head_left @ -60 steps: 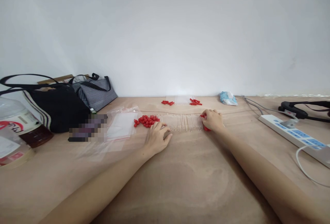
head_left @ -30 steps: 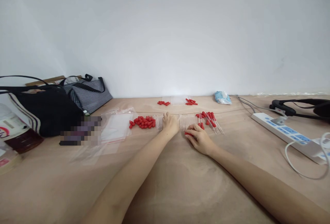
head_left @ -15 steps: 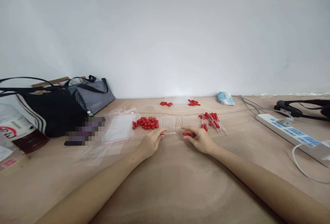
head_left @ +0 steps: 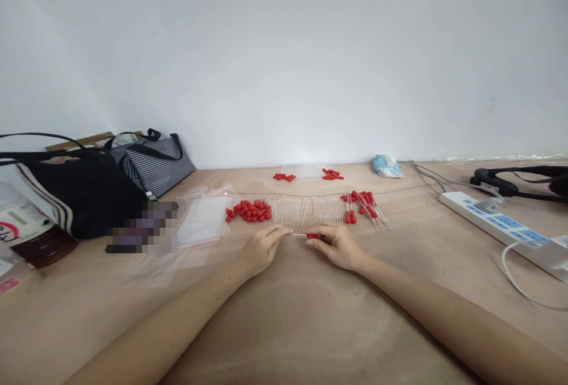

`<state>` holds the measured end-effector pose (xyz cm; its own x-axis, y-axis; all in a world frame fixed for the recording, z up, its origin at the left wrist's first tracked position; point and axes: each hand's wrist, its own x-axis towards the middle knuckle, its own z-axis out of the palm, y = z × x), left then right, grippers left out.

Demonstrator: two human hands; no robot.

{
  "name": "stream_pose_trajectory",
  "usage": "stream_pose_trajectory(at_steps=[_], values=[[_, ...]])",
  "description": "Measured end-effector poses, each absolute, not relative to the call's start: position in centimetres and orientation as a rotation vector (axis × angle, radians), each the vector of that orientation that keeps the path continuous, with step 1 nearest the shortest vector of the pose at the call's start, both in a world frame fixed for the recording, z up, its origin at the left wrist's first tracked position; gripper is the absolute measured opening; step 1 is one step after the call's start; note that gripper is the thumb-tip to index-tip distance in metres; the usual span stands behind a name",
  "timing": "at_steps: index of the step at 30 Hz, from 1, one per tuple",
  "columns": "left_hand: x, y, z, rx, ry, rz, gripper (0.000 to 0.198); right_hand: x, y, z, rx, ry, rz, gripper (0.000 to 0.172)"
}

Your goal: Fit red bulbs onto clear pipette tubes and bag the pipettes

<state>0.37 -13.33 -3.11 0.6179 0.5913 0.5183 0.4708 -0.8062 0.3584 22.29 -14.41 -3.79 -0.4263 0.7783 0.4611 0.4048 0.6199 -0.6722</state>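
Note:
My left hand [head_left: 261, 249] pinches one end of a thin clear tube [head_left: 298, 235]. My right hand [head_left: 336, 245] pinches a small red cap [head_left: 312, 235] that meets the tube's other end. Both hands hover just above the wooden table [head_left: 310, 314]. Behind them lie two rows of clear tubes [head_left: 306, 210]. A pile of loose red caps [head_left: 248, 210] sits to the left of the rows. Several red-capped tubes [head_left: 364, 206] lie to the right.
Clear zip bags [head_left: 202, 219] lie left of the caps, with a black bag [head_left: 84, 193] and a striped bag [head_left: 153, 160] beyond. More caps and tubes [head_left: 308, 175] sit by the wall. A white power strip [head_left: 501, 225] with cables and a blue packet [head_left: 387, 166] are at right.
Both hands drew back from the tube rows and came together. The left hand brought a clear tube and the right a red cap, and the two now meet.

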Motion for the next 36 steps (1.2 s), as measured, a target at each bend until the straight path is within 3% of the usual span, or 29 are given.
stream_pose_trajectory(at_steps=[11,19,36], values=[[0.37,-13.31,-3.33,2.796,0.778,0.928,0.037,22.26,-14.77,-3.89,-0.908,-2.035,0.55,0.015],[0.31,-13.35,-3.55,2.934,0.715,0.852,0.043,22.53,-15.03,-4.11,-0.89,-2.127,0.437,0.021],[1.03,-13.75,-3.62,2.918,0.701,0.845,0.034,22.49,-15.01,-4.0,-0.762,-2.313,0.319,0.019]])
